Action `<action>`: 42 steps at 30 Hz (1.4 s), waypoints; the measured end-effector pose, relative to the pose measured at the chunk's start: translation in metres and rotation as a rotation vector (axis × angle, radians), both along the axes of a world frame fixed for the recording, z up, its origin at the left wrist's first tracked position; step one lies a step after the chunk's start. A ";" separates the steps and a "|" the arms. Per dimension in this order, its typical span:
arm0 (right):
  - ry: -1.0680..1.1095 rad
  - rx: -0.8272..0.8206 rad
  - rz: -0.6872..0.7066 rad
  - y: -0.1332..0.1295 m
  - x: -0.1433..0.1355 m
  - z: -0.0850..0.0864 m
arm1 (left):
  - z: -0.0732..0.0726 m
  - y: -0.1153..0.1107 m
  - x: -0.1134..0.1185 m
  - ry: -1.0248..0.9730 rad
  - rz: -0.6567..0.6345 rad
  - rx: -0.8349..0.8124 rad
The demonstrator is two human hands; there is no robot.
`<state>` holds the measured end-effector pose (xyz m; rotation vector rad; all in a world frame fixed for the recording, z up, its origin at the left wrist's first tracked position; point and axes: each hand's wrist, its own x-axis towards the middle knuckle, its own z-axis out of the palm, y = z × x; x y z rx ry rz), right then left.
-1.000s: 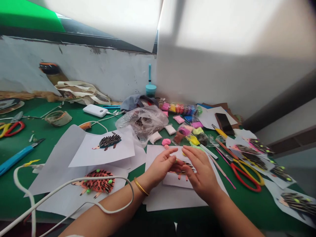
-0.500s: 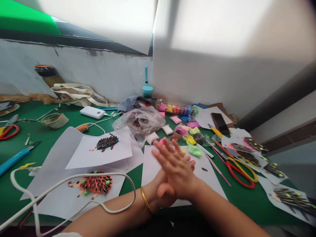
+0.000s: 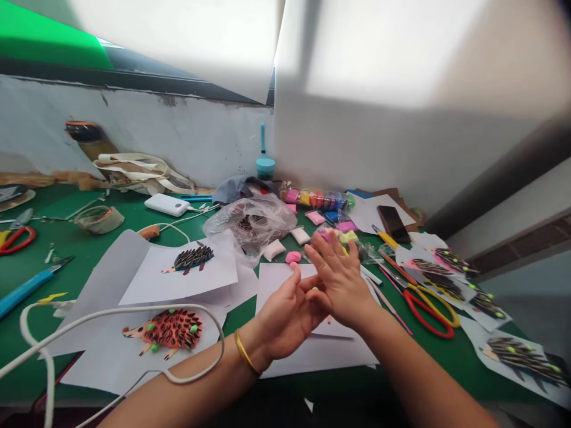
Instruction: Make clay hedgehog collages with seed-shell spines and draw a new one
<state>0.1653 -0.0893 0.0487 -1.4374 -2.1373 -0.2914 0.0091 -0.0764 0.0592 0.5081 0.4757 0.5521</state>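
Observation:
My left hand (image 3: 285, 318) is palm up over white paper (image 3: 274, 364), its fingers partly hidden under the other hand. My right hand (image 3: 341, 285) has its fingers spread above it, with the thumb near the left fingers. Between the hands shows a small bit of green clay (image 3: 315, 289). Which hand bears it is hard to tell. A pink clay lump (image 3: 293, 257) lies just beyond the paper's far edge. On papers to the left are a black-spined hedgehog (image 3: 194, 258) and a red hedgehog (image 3: 173, 331) with green balls.
A white cable (image 3: 134, 309) loops over the left forearm. Red and yellow scissors (image 3: 430, 309), a phone (image 3: 393, 223) and several hedgehog cutouts (image 3: 488, 306) lie at right. Behind are a plastic bag of seeds (image 3: 252, 223) and clay packets (image 3: 316, 217). A blue cutter (image 3: 33, 288) is at left.
The palms, pressed together before, have come apart. My left palm has turned upward, and the green bit shows between the hands. The pink lump is now uncovered.

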 end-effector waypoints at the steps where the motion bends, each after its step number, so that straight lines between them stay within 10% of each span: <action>1: -0.001 -0.019 -0.022 0.000 0.008 -0.003 | 0.001 0.001 -0.005 -0.029 -0.043 -0.014; 26: 0.379 -0.193 0.027 -0.041 0.006 -0.008 | -0.020 0.015 -0.013 0.316 -0.058 0.521; 42: 0.446 -0.010 0.035 -0.051 -0.005 -0.014 | -0.025 0.006 -0.016 0.112 0.052 0.175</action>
